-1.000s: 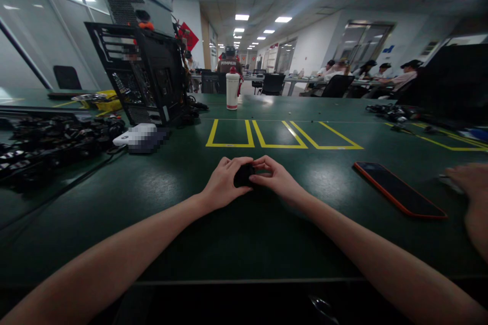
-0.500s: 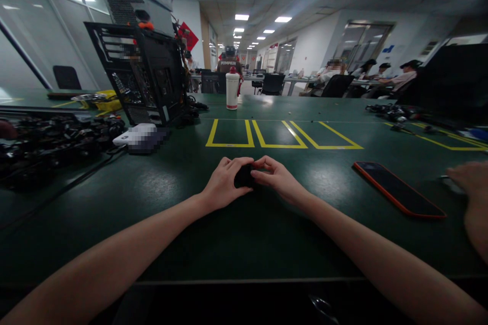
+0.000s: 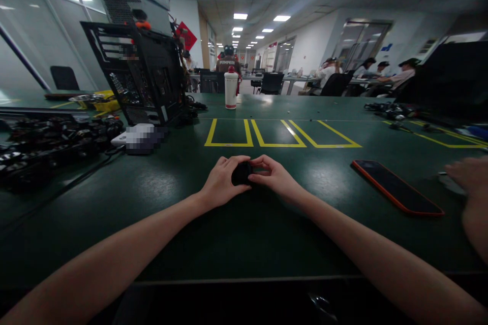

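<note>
I have both hands meeting over the green counter (image 3: 244, 244), dead ahead at twelve o'clock. My left hand (image 3: 221, 183) cups a small black part (image 3: 241, 173) from the nine o'clock side, its grip closed on it; my right hand (image 3: 275, 177) pinches the same part from three o'clock, fingertips curled tight against it. The part sits low, at or just above the counter; I cannot tell if it touches. I judge the work to be midway: the part is in hand but nothing shows it finished or set down. A phone (image 3: 396, 187) lies at two o'clock, a heap of black parts (image 3: 53, 144) at ten, another person's hand (image 3: 470, 177) at three.
</note>
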Demonstrator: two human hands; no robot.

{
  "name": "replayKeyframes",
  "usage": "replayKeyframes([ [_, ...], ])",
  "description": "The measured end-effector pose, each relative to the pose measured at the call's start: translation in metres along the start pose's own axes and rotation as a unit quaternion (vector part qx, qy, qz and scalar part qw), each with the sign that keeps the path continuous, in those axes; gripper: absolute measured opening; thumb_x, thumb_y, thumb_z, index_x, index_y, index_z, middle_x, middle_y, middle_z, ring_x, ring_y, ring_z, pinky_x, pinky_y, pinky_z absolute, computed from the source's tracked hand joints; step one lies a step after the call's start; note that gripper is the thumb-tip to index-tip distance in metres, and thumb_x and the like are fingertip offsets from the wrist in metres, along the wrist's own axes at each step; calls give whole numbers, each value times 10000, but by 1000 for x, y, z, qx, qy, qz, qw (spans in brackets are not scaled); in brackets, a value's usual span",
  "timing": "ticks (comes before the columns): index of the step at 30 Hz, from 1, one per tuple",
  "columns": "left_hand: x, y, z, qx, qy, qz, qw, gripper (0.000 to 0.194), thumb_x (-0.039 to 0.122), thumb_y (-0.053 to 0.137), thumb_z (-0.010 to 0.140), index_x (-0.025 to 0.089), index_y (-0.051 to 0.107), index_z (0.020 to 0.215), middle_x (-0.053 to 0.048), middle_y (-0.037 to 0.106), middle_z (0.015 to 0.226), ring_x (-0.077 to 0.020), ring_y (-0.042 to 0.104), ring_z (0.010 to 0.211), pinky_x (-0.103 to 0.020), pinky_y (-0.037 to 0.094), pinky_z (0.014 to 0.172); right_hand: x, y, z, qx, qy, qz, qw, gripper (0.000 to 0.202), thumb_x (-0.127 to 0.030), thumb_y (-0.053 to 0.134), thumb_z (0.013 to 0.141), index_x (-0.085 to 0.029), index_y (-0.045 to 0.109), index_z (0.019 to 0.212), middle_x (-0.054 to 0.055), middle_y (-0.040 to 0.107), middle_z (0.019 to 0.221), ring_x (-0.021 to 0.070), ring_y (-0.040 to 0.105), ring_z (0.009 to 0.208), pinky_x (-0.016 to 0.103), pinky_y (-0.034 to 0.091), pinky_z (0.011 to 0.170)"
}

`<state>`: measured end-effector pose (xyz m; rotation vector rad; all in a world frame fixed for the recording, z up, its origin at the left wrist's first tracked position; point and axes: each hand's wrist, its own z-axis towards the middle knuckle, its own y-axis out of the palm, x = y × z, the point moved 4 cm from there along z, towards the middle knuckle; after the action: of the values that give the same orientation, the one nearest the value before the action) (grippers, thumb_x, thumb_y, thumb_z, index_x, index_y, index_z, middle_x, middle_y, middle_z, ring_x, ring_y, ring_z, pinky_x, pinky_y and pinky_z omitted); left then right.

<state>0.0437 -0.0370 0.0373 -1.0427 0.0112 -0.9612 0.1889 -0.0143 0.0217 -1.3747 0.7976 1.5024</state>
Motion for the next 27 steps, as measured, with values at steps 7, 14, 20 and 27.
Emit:
replayKeyframes([
  [7, 0, 0, 0, -6, -10, 1, 1000, 599, 257, 693, 650, 241, 417, 1181, -33, 529, 1147, -212, 480, 925, -362, 400, 809, 2, 1, -2, -7, 4, 38, 999, 246, -248, 655, 666, -193, 523, 866, 12, 579, 946, 144, 597, 849, 333, 473, 795],
  [14, 2, -1, 0, -10, -9, -2, 1000, 589, 263, 686, 657, 239, 417, 1180, -33, 529, 1152, -216, 477, 930, -370, 399, 819, 0, 0, 0, 28, 11, 6, 1000, 300, -217, 672, 638, -181, 545, 907, 32, 593, 924, 156, 589, 858, 345, 467, 803],
  [20, 1, 0, 1, -5, -9, -3, 1000, 598, 245, 694, 643, 244, 419, 1175, -35, 533, 1149, -216, 481, 926, -377, 397, 816, -2, 1, 0, 5, 20, 5, 1000, 286, -198, 674, 626, -172, 548, 881, 38, 599, 963, 164, 595, 882, 378, 449, 849],
  [27, 2, -1, 1, -6, -8, 1, 1000, 598, 244, 692, 646, 234, 420, 1177, -36, 535, 1144, -215, 481, 923, -368, 400, 810, -1, 1, -3, -2, 0, -1, 1000, 258, -255, 657, 664, -194, 522, 875, 26, 583, 954, 160, 595, 868, 364, 478, 804],
])
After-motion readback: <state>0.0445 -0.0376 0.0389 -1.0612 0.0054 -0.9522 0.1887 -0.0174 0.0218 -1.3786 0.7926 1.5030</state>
